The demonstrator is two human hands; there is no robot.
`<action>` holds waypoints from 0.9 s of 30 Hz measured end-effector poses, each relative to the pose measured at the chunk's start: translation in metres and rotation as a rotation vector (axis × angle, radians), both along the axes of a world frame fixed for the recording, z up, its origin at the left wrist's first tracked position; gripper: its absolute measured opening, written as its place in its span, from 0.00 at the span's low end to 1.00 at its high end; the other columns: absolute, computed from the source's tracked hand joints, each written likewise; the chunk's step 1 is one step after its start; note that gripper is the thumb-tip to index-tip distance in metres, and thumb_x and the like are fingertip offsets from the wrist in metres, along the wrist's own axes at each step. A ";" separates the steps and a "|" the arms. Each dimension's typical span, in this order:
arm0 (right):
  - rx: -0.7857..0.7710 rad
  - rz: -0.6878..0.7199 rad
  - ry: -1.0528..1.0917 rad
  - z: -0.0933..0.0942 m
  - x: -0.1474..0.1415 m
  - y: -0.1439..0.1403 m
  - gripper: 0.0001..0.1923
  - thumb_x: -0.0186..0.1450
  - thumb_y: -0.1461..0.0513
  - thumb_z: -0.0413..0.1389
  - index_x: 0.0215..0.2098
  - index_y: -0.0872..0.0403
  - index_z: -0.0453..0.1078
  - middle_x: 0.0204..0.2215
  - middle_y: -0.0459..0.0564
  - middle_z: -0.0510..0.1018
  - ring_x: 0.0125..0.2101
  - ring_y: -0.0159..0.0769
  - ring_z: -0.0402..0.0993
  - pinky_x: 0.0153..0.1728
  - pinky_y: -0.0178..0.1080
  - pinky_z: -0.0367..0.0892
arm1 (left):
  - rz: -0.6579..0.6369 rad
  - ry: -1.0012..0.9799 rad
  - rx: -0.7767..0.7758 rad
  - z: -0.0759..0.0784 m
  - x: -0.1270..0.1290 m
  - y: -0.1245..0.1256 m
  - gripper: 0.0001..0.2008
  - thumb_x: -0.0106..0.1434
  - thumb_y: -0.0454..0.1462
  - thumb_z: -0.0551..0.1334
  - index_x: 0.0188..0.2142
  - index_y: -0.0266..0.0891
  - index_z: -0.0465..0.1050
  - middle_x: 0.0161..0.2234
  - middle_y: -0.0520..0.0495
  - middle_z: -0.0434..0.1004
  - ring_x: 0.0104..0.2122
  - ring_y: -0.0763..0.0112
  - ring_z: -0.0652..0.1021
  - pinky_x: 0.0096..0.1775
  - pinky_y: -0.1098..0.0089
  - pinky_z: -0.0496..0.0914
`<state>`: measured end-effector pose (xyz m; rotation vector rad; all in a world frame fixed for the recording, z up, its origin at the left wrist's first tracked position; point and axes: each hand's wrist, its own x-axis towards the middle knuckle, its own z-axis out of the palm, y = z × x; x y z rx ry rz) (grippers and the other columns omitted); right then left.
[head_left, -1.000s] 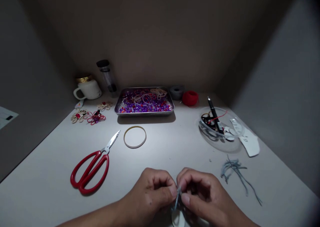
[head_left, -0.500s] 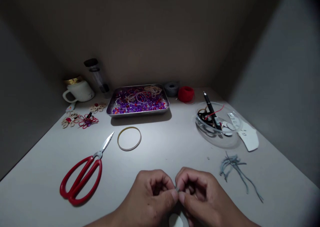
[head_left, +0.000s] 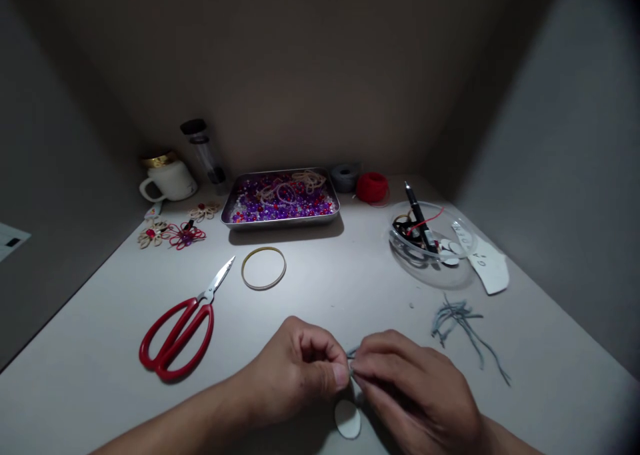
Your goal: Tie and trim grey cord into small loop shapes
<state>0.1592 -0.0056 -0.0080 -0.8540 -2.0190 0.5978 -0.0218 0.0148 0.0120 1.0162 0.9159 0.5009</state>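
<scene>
Head view: a grey cord (head_left: 351,353) is being pinched taut between left hand (head_left: 295,368) and right hand (head_left: 415,388), both grips clenched, white disc (head_left: 347,418) lying at six o'clock.

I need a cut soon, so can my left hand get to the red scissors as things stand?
Probably yes: nothing lies between the left hand and the red scissors, but it pinches grey thread.

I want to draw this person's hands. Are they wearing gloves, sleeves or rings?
No gloves: the left hand and right hand are bare. No sleeves show on either forearm, and no rings, watch or bracelet are visible. The fingernails look short and unpainted.
</scene>
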 end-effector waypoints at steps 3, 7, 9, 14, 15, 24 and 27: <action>0.086 -0.072 0.049 -0.007 0.001 -0.002 0.16 0.57 0.72 0.56 0.42 0.54 0.66 0.31 0.51 0.75 0.27 0.33 0.72 0.25 0.32 0.68 | -0.031 0.027 0.011 0.002 -0.001 0.001 0.13 0.48 0.41 0.66 0.20 0.32 0.69 0.13 0.57 0.59 0.13 0.83 0.55 0.16 0.77 0.47; -0.036 -0.113 0.106 -0.011 0.000 -0.001 0.08 0.58 0.71 0.55 0.35 0.54 0.68 0.28 0.49 0.74 0.27 0.33 0.72 0.27 0.32 0.68 | 0.066 0.032 0.096 -0.001 0.002 -0.002 0.11 0.50 0.40 0.64 0.21 0.33 0.68 0.13 0.57 0.58 0.14 0.82 0.55 0.17 0.76 0.48; -0.141 -0.174 0.135 -0.010 -0.001 0.001 0.04 0.60 0.68 0.54 0.32 0.54 0.69 0.26 0.48 0.74 0.26 0.32 0.72 0.26 0.32 0.67 | 0.114 0.073 0.206 -0.003 0.004 -0.006 0.11 0.51 0.39 0.63 0.20 0.33 0.68 0.14 0.57 0.57 0.15 0.81 0.56 0.18 0.76 0.50; -0.506 -0.294 0.237 -0.002 -0.003 0.003 0.10 0.60 0.58 0.55 0.25 0.55 0.70 0.19 0.45 0.70 0.14 0.27 0.62 0.14 0.30 0.58 | 0.150 0.278 0.753 -0.008 0.003 -0.017 0.09 0.56 0.32 0.57 0.22 0.32 0.72 0.18 0.51 0.65 0.20 0.76 0.65 0.23 0.75 0.58; -0.591 -0.264 0.258 0.000 -0.003 0.002 0.12 0.59 0.57 0.55 0.23 0.56 0.70 0.17 0.44 0.68 0.13 0.26 0.60 0.13 0.30 0.56 | 0.150 0.310 0.866 -0.010 0.003 -0.018 0.09 0.57 0.31 0.57 0.23 0.31 0.72 0.19 0.49 0.67 0.21 0.75 0.67 0.24 0.74 0.60; -0.973 -0.180 0.204 0.006 -0.009 -0.002 0.09 0.52 0.60 0.57 0.29 0.58 0.73 0.12 0.39 0.62 0.13 0.25 0.55 0.14 0.30 0.49 | 0.065 0.364 1.088 -0.016 0.003 -0.016 0.10 0.57 0.30 0.54 0.24 0.29 0.73 0.19 0.44 0.69 0.20 0.73 0.69 0.23 0.74 0.61; -0.992 -0.176 0.186 0.007 -0.010 -0.001 0.09 0.52 0.59 0.56 0.27 0.58 0.71 0.12 0.39 0.61 0.13 0.25 0.54 0.15 0.30 0.48 | 0.064 0.375 1.102 -0.014 0.004 -0.016 0.09 0.54 0.29 0.55 0.23 0.29 0.73 0.18 0.45 0.69 0.19 0.74 0.69 0.22 0.75 0.60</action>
